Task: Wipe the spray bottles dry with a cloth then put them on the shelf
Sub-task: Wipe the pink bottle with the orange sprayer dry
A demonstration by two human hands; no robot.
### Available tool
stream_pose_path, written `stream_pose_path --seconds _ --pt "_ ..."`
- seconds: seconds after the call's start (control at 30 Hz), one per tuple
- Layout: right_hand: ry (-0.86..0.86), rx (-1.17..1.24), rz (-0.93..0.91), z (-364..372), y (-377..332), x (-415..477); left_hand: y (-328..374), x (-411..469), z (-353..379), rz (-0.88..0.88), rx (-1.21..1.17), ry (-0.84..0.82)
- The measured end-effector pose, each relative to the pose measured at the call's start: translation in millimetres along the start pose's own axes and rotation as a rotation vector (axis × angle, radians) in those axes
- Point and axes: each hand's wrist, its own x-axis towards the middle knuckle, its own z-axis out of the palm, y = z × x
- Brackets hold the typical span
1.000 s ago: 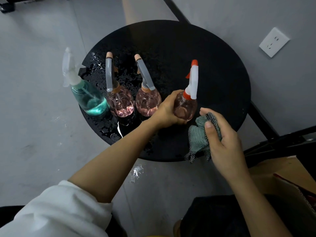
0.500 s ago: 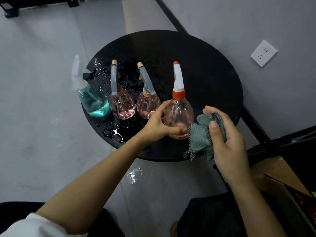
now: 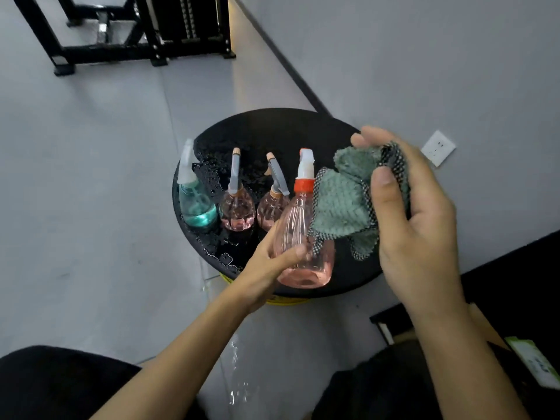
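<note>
In the middle of the frame, the left hand (image 3: 272, 262) is wrapped around the lower body of a clear pink spray bottle (image 3: 303, 237) with a red collar and white nozzle, thumb across the front. The bottle is upright, maybe leaning a touch, over the near rim of the round black table (image 3: 272, 131); can't really tell if its base touches the top.

Just right of it, the right hand (image 3: 415, 225) has a bunched-up green cloth (image 3: 342, 201) with a checkered edge, thumb on top and fingers curled behind. The loose part of the cloth hangs against the bottle's upper right side.

Left of the held bottle, three more stand in a row on the table: a teal bottle (image 3: 195, 201) furthest left, then two small pink bottles (image 3: 237, 210) with grey triggers. The tabletop around them is covered in water droplets (image 3: 218, 177).

There's a wet patch (image 3: 236, 374) on the floor at bottom centre, a wall socket (image 3: 438, 148) at the right, and a black metal frame (image 3: 136, 34) in the upper left.
</note>
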Motion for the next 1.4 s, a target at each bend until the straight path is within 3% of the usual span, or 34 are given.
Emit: stream_pose_path --seconds 0.33,0.47,0.6,0.77,0.93,1.4 --pt "-0.387 -0.334 0.047 27.9 -8.9 -46.2 37.4 -58.2 31.0 -0.029 -0.099 0.036" --pt "-0.280 -0.192 0.076 26.9 -18.2 -51.2 39.1 -72.5 35.9 -0.112 -0.200 0.111" --pt "-0.167 -0.299 0.100 31.1 -21.6 -52.1 42.8 -83.8 42.5 -0.126 -0.251 0.148" --pt "-0.173 -0.521 0.089 48.5 -36.4 -72.1 49.8 -98.8 51.8 -0.052 -0.222 0.183" --pt "-0.179 -0.490 0.033 58.0 -53.9 -108.9 44.1 -112.8 53.2 0.023 -0.216 0.261" --pt "-0.315 -0.774 0.014 57.3 -62.5 -100.3 40.2 -127.4 66.0 0.004 -0.209 0.310"
